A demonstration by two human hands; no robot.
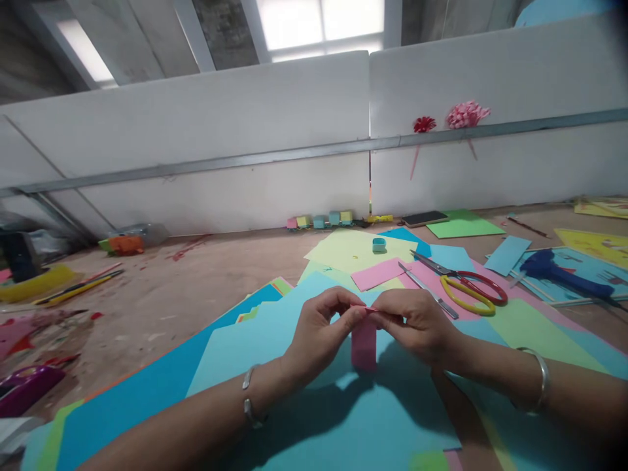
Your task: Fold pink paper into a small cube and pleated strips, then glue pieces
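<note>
A small strip of pink paper (364,347) hangs down between my two hands, its top edge pinched and apparently folded over. My left hand (321,333) grips that top edge between thumb and index finger. From the other side, my right hand (417,324) pinches the same edge, fingertips almost meeting the left ones. Beneath both hands lies a large light-blue sheet (235,353), on which their shadows fall. Beyond the right hand are scissors (456,281) with red and yellow handles and a slim metal craft knife or tweezers (432,292).
A blue glue gun (564,275) rests at the right. Several coloured sheets spread over the table (210,261). Farther back are a small teal paper ring (379,244), a dark phone-like slab (424,218) and little paper blocks (318,220). Pencils (78,288) and a purple tool (29,386) lie left.
</note>
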